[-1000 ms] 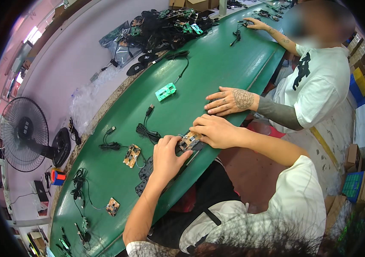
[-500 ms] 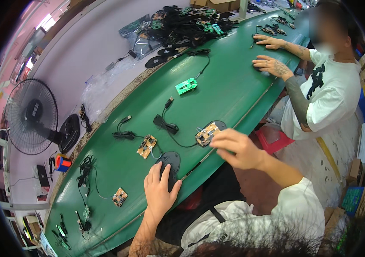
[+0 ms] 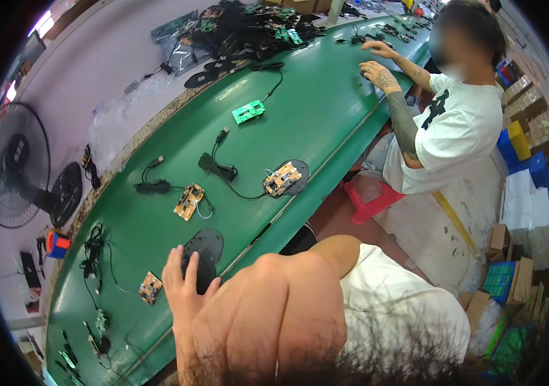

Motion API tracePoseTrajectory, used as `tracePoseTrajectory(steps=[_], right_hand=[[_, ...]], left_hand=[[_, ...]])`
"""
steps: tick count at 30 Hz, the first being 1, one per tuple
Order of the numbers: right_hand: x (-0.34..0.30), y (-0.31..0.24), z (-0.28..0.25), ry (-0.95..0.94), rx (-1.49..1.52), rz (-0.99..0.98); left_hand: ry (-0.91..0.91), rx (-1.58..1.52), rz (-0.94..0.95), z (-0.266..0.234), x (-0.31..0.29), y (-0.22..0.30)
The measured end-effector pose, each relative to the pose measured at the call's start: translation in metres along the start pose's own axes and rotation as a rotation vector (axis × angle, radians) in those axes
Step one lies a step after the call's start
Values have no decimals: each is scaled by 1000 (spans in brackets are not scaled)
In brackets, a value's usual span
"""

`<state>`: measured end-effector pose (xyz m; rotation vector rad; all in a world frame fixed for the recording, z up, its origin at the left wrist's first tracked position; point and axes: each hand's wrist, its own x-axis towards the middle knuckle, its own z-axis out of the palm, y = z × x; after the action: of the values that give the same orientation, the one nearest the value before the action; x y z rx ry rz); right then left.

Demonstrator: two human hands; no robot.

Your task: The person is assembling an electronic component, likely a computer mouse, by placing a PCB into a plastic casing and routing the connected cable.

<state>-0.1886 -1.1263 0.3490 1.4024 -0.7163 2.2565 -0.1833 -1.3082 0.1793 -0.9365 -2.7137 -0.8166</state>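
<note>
My left hand point(image 3: 183, 283) grips a dark, rounded computer mouse shell point(image 3: 205, 273) near the bench's front edge, thumb and fingers around it. Just beyond lies a flat black mouse base point(image 3: 209, 243). Large and close to the camera, my right hand point(image 3: 274, 315) is raised with bent fingers pressed together. Its fingertips are hidden, so anything in them cannot be made out. A tan circuit board point(image 3: 283, 179) rests on another black mouse base point(image 3: 299, 186), a coiled black cable point(image 3: 218, 168) attached. Another tan board point(image 3: 189, 202) lies on the green bench point(image 3: 158, 241).
A green board point(image 3: 249, 112) and a small tan board point(image 3: 150, 287) lie farther along the bench. Black parts are heaped point(image 3: 236, 29) at the back. A fan point(image 3: 17, 161) stands left. At the right, a co-worker point(image 3: 455, 135) sits with hands over the bench.
My right hand has left the far mouse base and come up close to the camera. My left hand has drawn the shell nearer, uncovering the base. The view has shifted.
</note>
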Motion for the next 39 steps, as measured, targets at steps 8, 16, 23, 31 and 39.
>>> tracePoseTrajectory(steps=[8, 16, 23, 31, 39], right_hand=[[38, 44, 62, 394, -380, -416], [42, 38, 42, 423, -599, -530], [50, 45, 2, 206, -612, -339], [48, 158, -335, -136, -1915, 751], [26, 217, -432, -220, -2160, 996]], left_hand=[[217, -47, -217, -3, -46, 3], [92, -3, -170, 17, 2, 13], [28, -102, -12, 23, 46, 15], [-42, -170, -3, -2, 39, 10], [-126, -202, -11, -4, 28, 2]])
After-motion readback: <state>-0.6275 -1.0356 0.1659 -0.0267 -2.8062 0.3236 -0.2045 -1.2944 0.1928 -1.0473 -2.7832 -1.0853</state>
